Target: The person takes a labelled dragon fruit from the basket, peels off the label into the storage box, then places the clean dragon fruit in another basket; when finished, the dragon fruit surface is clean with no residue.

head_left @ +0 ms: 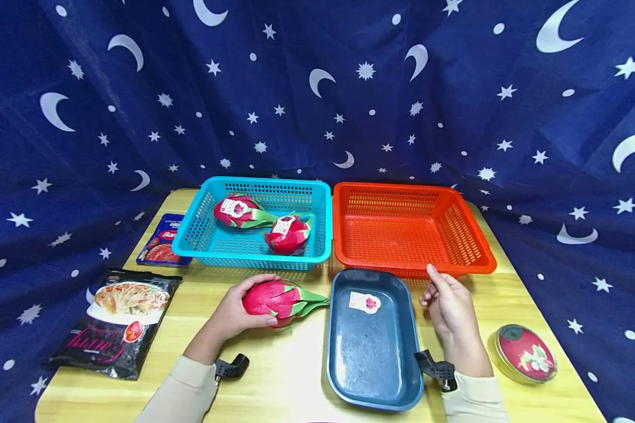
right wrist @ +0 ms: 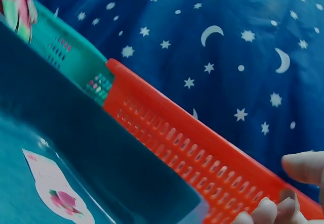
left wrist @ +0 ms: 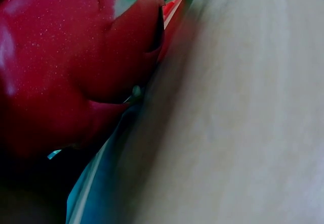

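Observation:
My left hand [head_left: 238, 314] grips a dragon fruit [head_left: 275, 301] from its left side, thumb in front and fingers behind. Its green tip points right, up to the dark blue tray [head_left: 334, 358]. The fruit's red skin [left wrist: 66, 67] fills the upper left of the left wrist view. Inside the tray lies a label with a dragon fruit picture [head_left: 365, 302], also seen in the right wrist view. My right hand [head_left: 450, 308] hovers between the tray and the red basket's front edge, thumb extended, fingers loosely curled, holding nothing visible.
A turquoise basket [head_left: 243, 258] holds two labelled dragon fruits [head_left: 238, 211]. Beside it stands a red basket [head_left: 391, 235]. At left lie a black food packet [head_left: 122, 323] and a blue pouch [head_left: 164, 241]. A round container of labels [head_left: 524, 352] sits at right.

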Available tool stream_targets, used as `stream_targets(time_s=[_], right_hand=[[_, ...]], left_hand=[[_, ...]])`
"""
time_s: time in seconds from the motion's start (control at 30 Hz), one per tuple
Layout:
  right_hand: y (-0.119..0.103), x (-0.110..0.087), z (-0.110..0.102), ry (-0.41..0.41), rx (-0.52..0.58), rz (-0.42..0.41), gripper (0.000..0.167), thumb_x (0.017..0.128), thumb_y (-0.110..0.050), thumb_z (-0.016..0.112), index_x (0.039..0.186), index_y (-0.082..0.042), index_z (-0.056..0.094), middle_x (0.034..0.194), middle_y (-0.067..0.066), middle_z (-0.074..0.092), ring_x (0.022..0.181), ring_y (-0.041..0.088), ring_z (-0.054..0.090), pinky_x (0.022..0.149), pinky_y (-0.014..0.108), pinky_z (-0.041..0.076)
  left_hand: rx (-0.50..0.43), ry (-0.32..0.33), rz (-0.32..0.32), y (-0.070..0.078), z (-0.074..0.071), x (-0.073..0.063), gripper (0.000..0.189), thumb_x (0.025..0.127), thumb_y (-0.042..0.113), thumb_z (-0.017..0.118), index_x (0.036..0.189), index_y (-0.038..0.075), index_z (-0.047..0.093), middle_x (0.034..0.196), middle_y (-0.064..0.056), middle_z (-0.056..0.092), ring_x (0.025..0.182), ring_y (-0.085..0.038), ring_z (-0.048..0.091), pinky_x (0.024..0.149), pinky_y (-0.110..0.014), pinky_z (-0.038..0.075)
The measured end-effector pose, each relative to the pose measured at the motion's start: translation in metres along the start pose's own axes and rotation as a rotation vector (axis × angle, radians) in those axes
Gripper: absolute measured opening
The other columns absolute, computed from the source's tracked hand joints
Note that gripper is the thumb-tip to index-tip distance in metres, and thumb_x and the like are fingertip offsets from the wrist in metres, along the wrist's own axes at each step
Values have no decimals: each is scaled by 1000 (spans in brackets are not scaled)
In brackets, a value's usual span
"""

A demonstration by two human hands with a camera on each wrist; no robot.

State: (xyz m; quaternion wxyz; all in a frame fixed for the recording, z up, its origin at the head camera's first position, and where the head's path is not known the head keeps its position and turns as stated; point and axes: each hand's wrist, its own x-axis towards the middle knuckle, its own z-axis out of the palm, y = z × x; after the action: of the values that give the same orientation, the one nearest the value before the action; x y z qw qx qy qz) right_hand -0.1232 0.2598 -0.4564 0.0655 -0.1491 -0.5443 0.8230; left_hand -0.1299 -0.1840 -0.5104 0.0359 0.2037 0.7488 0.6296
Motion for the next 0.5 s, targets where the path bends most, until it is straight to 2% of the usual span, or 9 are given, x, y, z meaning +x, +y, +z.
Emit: stream_targets(time_s=[0.2, 0.33, 0.5], right_hand=[[7, 8, -10, -63, 346, 77, 25, 109, -16, 62, 84, -10, 59, 75, 3, 58, 68, 17, 54, 65, 29, 50], [13, 12, -15, -110, 527, 59, 21, 110, -11, 58, 92, -2, 65, 83, 9, 66, 75, 21, 64, 75, 32, 57], [19, 15, -16, -156, 658, 13, 13, 109, -4, 57, 101, 4, 64, 92, 16, 68, 86, 27, 67, 89, 36, 59]], left_hand=[[8, -1, 5, -3, -1, 2, 82, 74, 14, 98, 147, 11, 60, 144, -5, 62, 124, -32, 60, 99, -38, 55], [8, -4, 8, -3, -1, 2, 82, 74, 14, 98, 146, 13, 60, 144, -3, 63, 125, -31, 59, 101, -37, 53], [12, 0, 5, -4, -1, 1, 83, 73, 15, 99, 146, 14, 60, 144, -3, 62, 125, -29, 60, 100, -38, 54]])
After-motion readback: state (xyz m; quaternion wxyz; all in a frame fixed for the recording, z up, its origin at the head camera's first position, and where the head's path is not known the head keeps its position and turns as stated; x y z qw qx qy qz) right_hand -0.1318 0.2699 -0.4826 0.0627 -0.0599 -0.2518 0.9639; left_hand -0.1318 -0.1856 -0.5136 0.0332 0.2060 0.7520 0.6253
